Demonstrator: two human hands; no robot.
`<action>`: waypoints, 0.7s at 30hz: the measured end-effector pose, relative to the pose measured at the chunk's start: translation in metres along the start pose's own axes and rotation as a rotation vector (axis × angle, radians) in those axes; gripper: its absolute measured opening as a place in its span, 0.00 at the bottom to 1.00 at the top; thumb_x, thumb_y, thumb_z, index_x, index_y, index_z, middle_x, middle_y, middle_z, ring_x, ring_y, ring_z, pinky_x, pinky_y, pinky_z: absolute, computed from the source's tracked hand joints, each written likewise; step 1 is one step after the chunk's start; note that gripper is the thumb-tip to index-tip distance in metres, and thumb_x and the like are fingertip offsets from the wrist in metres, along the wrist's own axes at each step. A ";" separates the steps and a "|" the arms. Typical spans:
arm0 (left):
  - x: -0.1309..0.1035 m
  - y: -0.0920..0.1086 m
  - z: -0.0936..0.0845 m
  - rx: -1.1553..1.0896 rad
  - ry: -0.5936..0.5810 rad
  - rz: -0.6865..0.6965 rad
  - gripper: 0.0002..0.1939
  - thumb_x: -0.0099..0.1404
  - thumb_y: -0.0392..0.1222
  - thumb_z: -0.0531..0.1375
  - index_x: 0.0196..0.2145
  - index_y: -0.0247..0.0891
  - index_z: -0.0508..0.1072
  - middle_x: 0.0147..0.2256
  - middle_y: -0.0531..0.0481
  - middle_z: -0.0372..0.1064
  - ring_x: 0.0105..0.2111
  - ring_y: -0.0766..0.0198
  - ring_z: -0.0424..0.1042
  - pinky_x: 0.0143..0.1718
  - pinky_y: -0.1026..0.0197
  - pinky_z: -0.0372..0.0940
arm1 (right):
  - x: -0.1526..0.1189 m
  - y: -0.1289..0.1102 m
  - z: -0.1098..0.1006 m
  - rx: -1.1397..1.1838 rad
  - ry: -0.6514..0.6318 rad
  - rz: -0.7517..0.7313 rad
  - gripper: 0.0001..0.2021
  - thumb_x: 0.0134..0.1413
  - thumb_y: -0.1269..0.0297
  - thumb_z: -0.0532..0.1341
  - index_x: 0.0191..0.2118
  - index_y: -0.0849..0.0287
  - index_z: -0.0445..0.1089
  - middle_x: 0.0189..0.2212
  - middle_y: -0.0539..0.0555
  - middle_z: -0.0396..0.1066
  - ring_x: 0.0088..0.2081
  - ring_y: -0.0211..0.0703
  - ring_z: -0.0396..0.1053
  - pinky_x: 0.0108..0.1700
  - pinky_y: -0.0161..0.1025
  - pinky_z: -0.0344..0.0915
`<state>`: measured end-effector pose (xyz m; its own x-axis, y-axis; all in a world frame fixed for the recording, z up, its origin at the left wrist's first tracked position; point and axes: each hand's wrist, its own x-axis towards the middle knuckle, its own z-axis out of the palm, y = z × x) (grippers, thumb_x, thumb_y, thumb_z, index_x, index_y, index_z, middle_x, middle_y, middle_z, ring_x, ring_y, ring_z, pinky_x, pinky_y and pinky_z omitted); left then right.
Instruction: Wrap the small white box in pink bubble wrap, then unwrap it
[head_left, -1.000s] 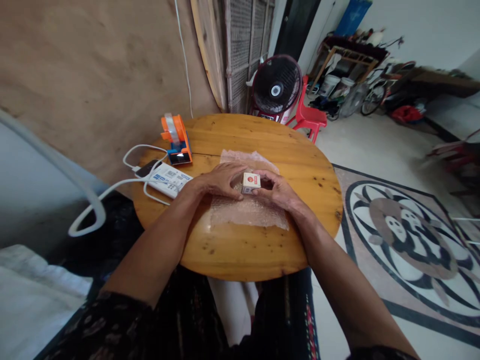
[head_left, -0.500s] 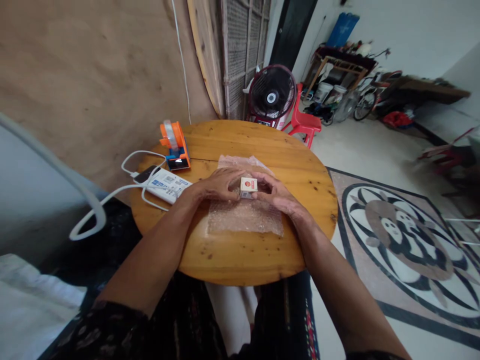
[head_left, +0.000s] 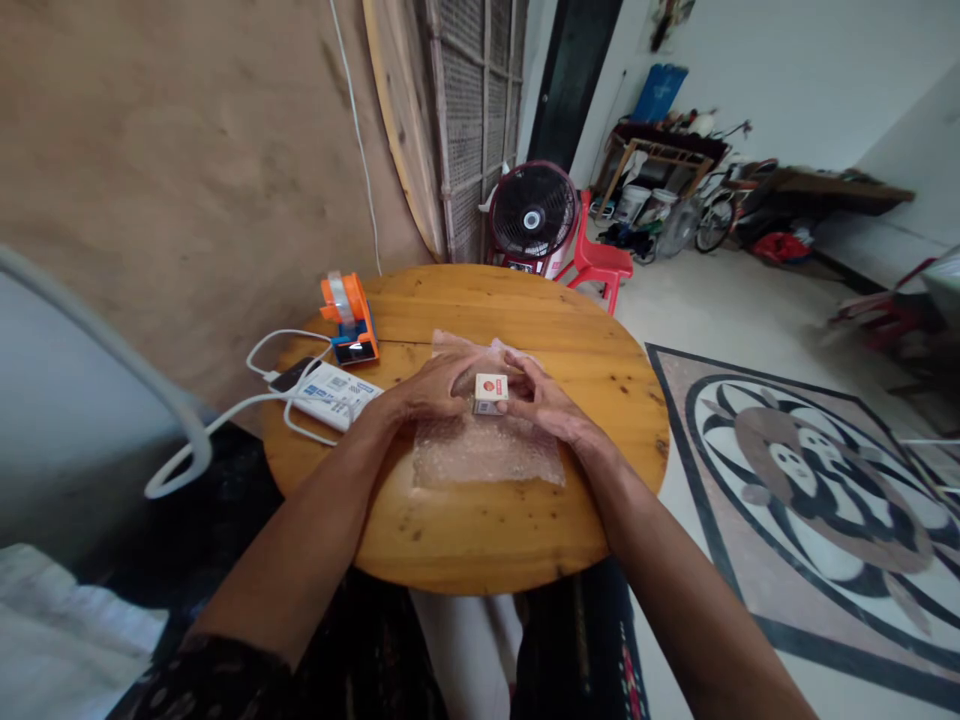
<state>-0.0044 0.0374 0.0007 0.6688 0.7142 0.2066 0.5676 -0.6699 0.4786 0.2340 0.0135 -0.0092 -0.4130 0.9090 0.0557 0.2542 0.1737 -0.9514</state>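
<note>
One tape dispenser (head_left: 351, 318), perhaps phone (head_left: 297, 374), left of box (head_left: 491, 393)

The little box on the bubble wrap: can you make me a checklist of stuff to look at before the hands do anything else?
1. Box sits on the bubble wrap: ok.
2. Right hand is at the box: ok, its thumb is at the box's side.
3. Left hand touches the box too: cannot tell, it curves close beside it.
4. Bubble wrap sticks out on the side near the person: ok.
5. Tape dispenser is off the wrap: ok, it stands farther left on the table.
6. Box is sealed shut: cannot tell, too small to see.
</note>
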 end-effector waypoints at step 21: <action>-0.001 0.000 0.004 -0.038 0.077 -0.025 0.42 0.50 0.37 0.58 0.63 0.33 0.56 0.64 0.36 0.56 0.62 0.46 0.58 0.62 0.44 0.55 | -0.003 -0.006 -0.004 0.138 -0.064 0.021 0.43 0.41 0.52 0.72 0.64 0.49 0.57 0.62 0.56 0.61 0.60 0.53 0.63 0.62 0.54 0.61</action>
<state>-0.0037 0.0360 -0.0029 0.6149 0.7452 0.2582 0.5643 -0.6444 0.5161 0.2373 0.0116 -0.0020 -0.4648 0.8852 0.0203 0.1428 0.0975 -0.9849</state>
